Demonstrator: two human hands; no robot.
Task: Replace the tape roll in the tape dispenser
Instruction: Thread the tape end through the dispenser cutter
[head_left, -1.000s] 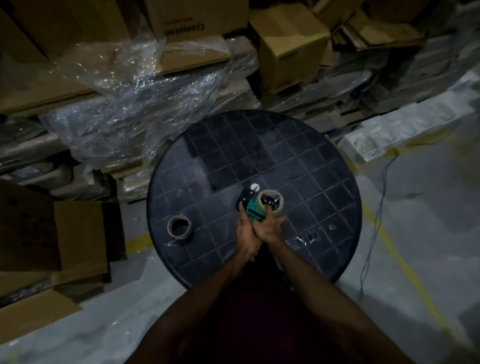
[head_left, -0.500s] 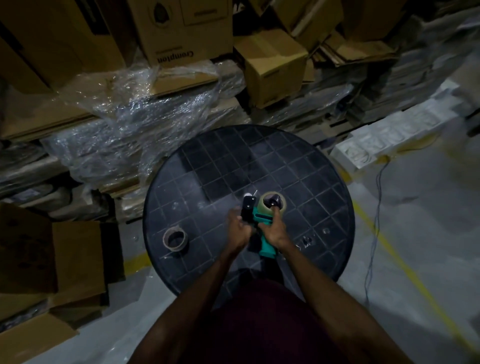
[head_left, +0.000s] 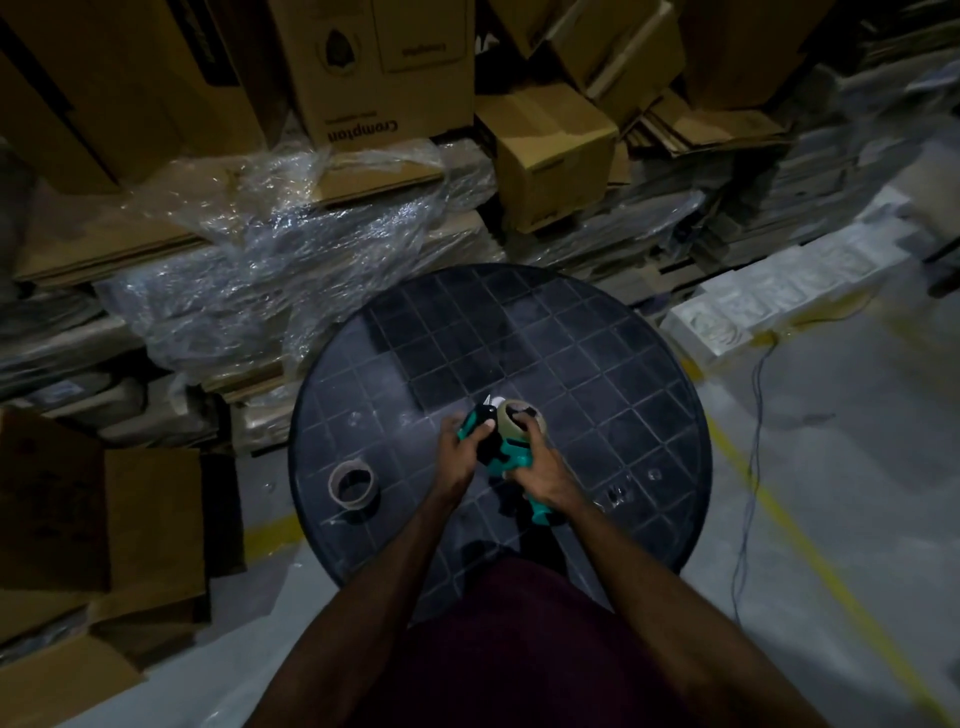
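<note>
Gripping a teal-green tape dispenser (head_left: 506, 457) above a round black table (head_left: 623, 395) with a raised square grid, both hands are closed on the tool. The right hand (head_left: 545, 475) wraps the handle, whose teal end sticks out below the palm, while one of its fingers reaches up onto the tan tape roll (head_left: 519, 418) seated on the dispenser, its dark hub showing through the middle. The left hand (head_left: 457, 452) clamps the dispenser's black front end, where a small pale part shows. A spent brown cardboard core (head_left: 353, 484) lies flat on the table's left side, well apart from the hands. Cardboard boxes (head_left: 550, 150) and crumpled plastic wrap (head_left: 291, 249) are stacked beyond the table.
</note>
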